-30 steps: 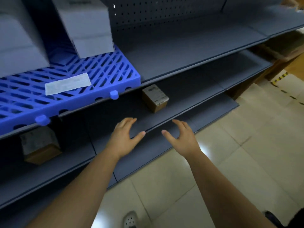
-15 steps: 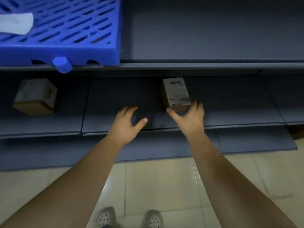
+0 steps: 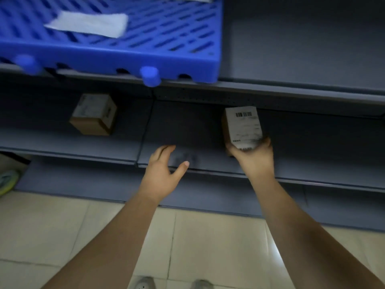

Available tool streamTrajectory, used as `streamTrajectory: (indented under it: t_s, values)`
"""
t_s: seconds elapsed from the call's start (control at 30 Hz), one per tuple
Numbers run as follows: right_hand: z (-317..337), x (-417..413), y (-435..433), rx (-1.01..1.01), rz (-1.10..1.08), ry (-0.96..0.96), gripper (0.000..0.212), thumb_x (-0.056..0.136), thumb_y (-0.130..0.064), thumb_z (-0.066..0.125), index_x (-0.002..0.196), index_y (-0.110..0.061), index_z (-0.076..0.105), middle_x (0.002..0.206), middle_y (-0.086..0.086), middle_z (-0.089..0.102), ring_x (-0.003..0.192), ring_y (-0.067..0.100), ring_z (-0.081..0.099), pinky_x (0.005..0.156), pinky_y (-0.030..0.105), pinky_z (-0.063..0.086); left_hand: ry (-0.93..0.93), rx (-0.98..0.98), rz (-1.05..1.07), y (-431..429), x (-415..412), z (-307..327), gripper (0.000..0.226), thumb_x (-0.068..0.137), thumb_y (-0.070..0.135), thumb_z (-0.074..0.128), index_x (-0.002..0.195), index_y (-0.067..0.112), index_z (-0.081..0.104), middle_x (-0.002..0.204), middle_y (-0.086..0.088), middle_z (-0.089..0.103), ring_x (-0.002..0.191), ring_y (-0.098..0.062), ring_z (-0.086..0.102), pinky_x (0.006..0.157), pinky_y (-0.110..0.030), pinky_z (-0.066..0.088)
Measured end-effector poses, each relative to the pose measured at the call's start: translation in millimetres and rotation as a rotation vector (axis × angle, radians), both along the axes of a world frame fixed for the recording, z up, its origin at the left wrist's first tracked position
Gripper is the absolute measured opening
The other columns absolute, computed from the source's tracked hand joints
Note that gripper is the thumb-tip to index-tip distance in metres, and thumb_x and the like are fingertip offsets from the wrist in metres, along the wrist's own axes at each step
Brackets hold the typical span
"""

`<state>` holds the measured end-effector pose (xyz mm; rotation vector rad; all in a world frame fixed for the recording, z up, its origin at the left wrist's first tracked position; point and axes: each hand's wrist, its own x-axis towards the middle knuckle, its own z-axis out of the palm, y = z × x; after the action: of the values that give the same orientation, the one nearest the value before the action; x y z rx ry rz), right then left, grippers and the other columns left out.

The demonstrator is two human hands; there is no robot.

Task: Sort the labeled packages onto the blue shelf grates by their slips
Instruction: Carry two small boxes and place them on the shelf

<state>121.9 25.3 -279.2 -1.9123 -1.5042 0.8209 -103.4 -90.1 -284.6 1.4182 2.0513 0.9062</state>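
Observation:
A small brown package point(image 3: 242, 127) with a white barcode label on top sits on the lower grey shelf point(image 3: 312, 147). My right hand point(image 3: 253, 159) grips its near end, fingers wrapped on both sides. My left hand point(image 3: 164, 170) hovers open over the shelf's front edge, to the left of that package, holding nothing. A second labeled brown package point(image 3: 94, 114) rests further left on the same shelf. Above, a blue shelf grate point(image 3: 170, 38) lies on the upper shelf with a white paper slip point(image 3: 87, 24) on it.
The upper grey shelf point(image 3: 302, 44) runs on to the right of the grate. The grate's blue pegs point(image 3: 150, 76) stick out over the shelf lip. Beige floor tiles point(image 3: 208, 236) lie below, with my shoes at the bottom edge and a green shoe point(image 3: 7, 181) at far left.
My right hand has closed around the package's near end. The view has shifted, with the grate and the left package now further right in the frame. My left hand stays open.

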Motion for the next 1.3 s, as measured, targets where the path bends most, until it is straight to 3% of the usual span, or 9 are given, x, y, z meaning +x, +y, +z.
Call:
streamTrajectory:
  t_s: [0.13, 0.27, 0.5, 0.67, 0.77, 0.87, 0.97, 1.13, 1.3]
  values:
    - [13.3, -75.4, -41.7, 0.017, 0.111, 0.087, 0.093, 0.054, -0.055, 0.087, 0.127, -0.015, 0.047, 0.121, 0.003, 0.054, 0.111, 0.021, 0.056, 0.09, 0.034, 0.051, 0.037, -0.019, 0.135, -29.9, -59.6, 16.4, 0.073, 0.084, 0.051, 0.063, 0.144, 0.021, 0.036, 0.148, 0.003, 0.035, 0.137, -0.014, 0.027, 0.11, -0.028, 0.026]
    - [14.3, -147.7, -72.6, -0.031, 0.164, 0.117, 0.09, 0.057, -0.053, 0.087, 0.128, -0.016, 0.046, 0.121, 0.002, 0.053, 0.11, 0.02, 0.054, 0.085, 0.032, 0.047, 0.089, -0.099, 0.272, -44.3, -132.5, 18.1, 0.09, 0.08, 0.061, 0.062, 0.15, 0.021, 0.022, 0.156, -0.001, 0.022, 0.143, -0.018, 0.015, 0.113, -0.034, 0.02]
    - [16.6, -230.8, -73.1, -0.067, 0.132, 0.124, 0.094, 0.06, -0.054, 0.085, 0.136, -0.018, 0.042, 0.13, 0.003, 0.05, 0.118, 0.023, 0.052, 0.094, 0.035, 0.047, 0.178, -0.159, 0.399, -12.4, -232.5, 7.0, 0.113, 0.07, 0.076, 0.058, 0.151, 0.011, 0.016, 0.155, -0.012, 0.021, 0.14, -0.031, 0.02, 0.112, -0.046, 0.022]
    - [11.5, -253.8, -66.4, -0.046, 0.086, 0.134, 0.094, 0.059, -0.055, 0.086, 0.136, -0.022, 0.042, 0.128, -0.002, 0.049, 0.112, 0.016, 0.052, 0.089, 0.03, 0.045, 0.148, -0.175, 0.424, 30.0, -260.7, -11.6, 0.131, 0.059, 0.079, 0.065, 0.152, 0.009, 0.005, 0.153, -0.016, 0.024, 0.136, -0.036, 0.028, 0.109, -0.05, 0.028]
    - [4.7, -256.9, -69.1, -0.048, 0.071, 0.135, 0.092, 0.06, -0.05, 0.087, 0.136, -0.024, 0.042, 0.125, -0.005, 0.049, 0.106, 0.01, 0.049, 0.086, 0.026, 0.042, 0.097, -0.188, 0.386, 48.2, -272.2, -24.5, 0.128, 0.057, 0.076, 0.069, 0.151, 0.014, 0.007, 0.15, -0.015, 0.029, 0.132, -0.036, 0.034, 0.107, -0.052, 0.034]
    - [1.0, -260.4, -75.6, -0.03, 0.051, 0.143, 0.087, 0.06, -0.046, 0.089, 0.132, -0.024, 0.046, 0.122, -0.006, 0.052, 0.103, 0.008, 0.051, 0.085, 0.024, 0.042, -0.062, -0.138, 0.379, 50.6, -280.5, -28.4, 0.116, 0.048, 0.069, 0.074, 0.141, 0.018, 0.028, 0.135, -0.009, 0.044, 0.12, -0.031, 0.048, 0.095, -0.05, 0.048]
    - [6.9, -263.7, -86.5, -0.023, 0.06, 0.139, 0.084, 0.059, -0.047, 0.088, 0.128, -0.025, 0.047, 0.122, -0.006, 0.052, 0.105, 0.009, 0.052, 0.086, 0.026, 0.044, -0.153, -0.053, 0.357, 30.5, -279.5, -22.8, 0.104, 0.046, 0.058, 0.079, 0.133, 0.018, 0.038, 0.126, -0.005, 0.049, 0.114, -0.025, 0.051, 0.093, -0.044, 0.051]
    - [30.6, -265.9, -117.5, 0.011, 0.142, 0.118, 0.095, 0.055, -0.055, 0.084, 0.135, -0.025, 0.042, 0.126, -0.004, 0.051, 0.113, 0.013, 0.053, 0.094, 0.035, 0.05, -0.099, 0.069, 0.296, -27.5, -278.6, 9.1, 0.093, 0.052, 0.049, 0.082, 0.129, 0.017, 0.042, 0.123, -0.003, 0.047, 0.115, -0.021, 0.049, 0.095, -0.042, 0.049]
    - [66.6, -270.2, -174.8, 0.06, 0.23, 0.12, 0.109, 0.051, -0.062, 0.082, 0.143, -0.025, 0.035, 0.135, -0.004, 0.049, 0.123, 0.015, 0.05, 0.101, 0.039, 0.047, -0.072, 0.146, 0.299, -121.4, -276.3, 52.3, 0.098, 0.054, 0.05, 0.082, 0.137, 0.023, 0.036, 0.13, 0.004, 0.043, 0.123, -0.016, 0.043, 0.101, -0.041, 0.044]
